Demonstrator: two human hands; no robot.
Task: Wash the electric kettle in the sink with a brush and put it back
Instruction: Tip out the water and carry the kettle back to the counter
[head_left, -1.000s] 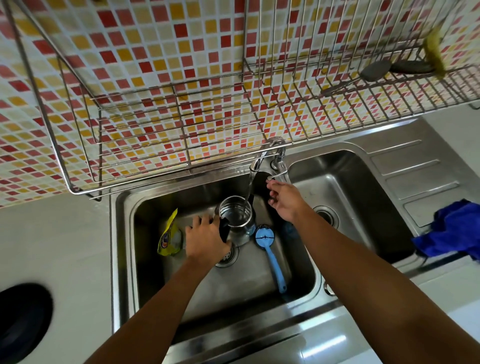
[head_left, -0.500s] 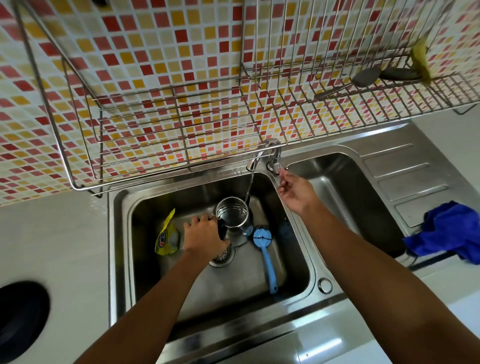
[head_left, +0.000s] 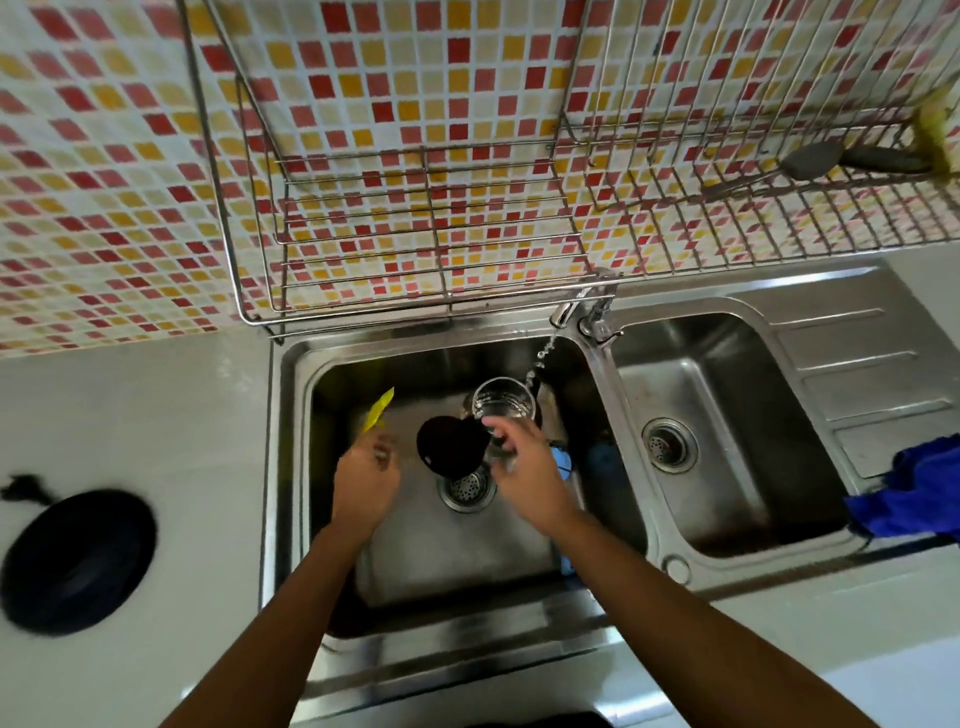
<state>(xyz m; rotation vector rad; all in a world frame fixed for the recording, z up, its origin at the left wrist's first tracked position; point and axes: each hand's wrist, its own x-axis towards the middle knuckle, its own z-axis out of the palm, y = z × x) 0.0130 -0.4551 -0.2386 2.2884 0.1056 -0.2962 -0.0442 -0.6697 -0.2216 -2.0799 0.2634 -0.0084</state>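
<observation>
The electric kettle (head_left: 504, 402) was stood upright in the left basin of the sink (head_left: 457, 566), with its black lid (head_left: 449, 446) swung open to the left. A thin stream from the faucet (head_left: 576, 304) was received at its rim. The right hand (head_left: 524, 467) was placed against the kettle and the left hand (head_left: 366, 478) beside a yellow sachet (head_left: 378, 410). Both were blurred, so neither grip could be told.

Steel kettle (head_left: 504, 405) upright in left sink basin (head_left: 457, 561), black lid (head_left: 452, 447) open, blue brush (head_left: 563, 460) beside it
</observation>
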